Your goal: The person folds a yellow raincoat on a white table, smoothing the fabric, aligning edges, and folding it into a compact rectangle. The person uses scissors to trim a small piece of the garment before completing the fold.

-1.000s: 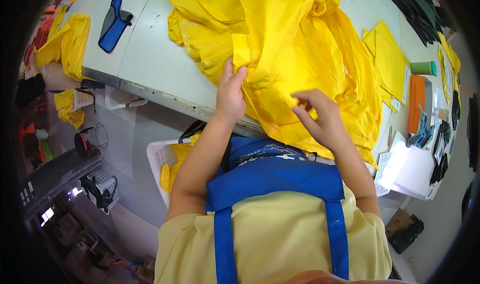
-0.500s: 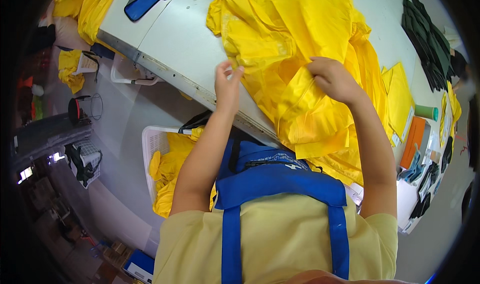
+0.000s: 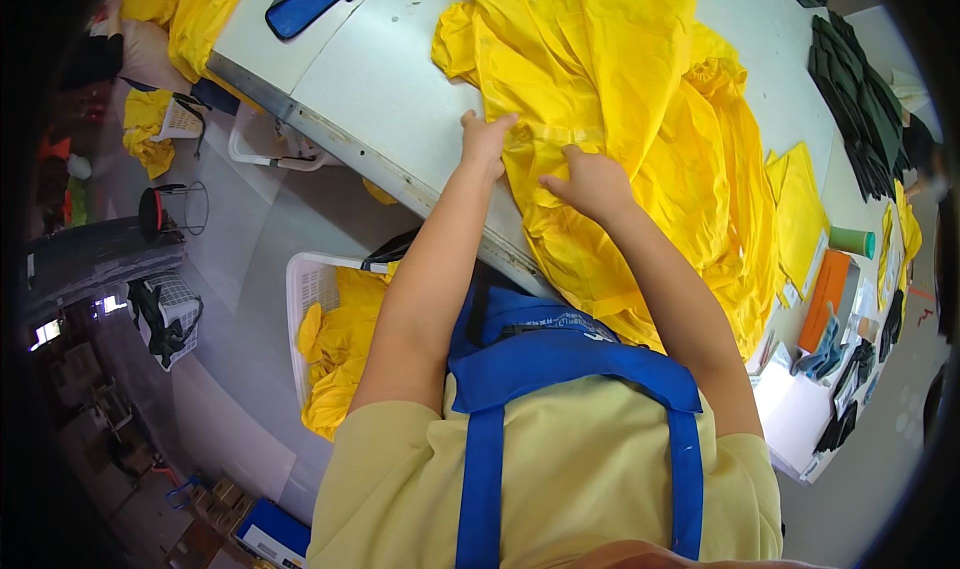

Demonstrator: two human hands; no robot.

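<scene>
A large yellow garment of thin, shiny fabric (image 3: 640,89) lies crumpled over the pale worktable (image 3: 390,89). My left hand (image 3: 487,144) is at its left edge, the thumb touching the fabric and the fingers apart from it. To the right, my right hand (image 3: 595,184) rests on the garment's near part, thumb and index finger spread, with no fold visibly pinched. A clear, glossy strip runs across the fabric just beyond my right fingertips. Part of the garment's near side is hidden by my right forearm.
A blue-and-black pouch (image 3: 305,4) lies at the far left of the table. Dark green fabric (image 3: 850,99), folded yellow pieces (image 3: 795,214), a green roll (image 3: 853,242) and an orange box (image 3: 825,299) are on the right. A white basket (image 3: 310,269) of yellow fabric stands below, left.
My right hand has let go of the raised flap and moved left and nearer; the flap now lies flatter. My left hand has moved right, onto the garment's edge.
</scene>
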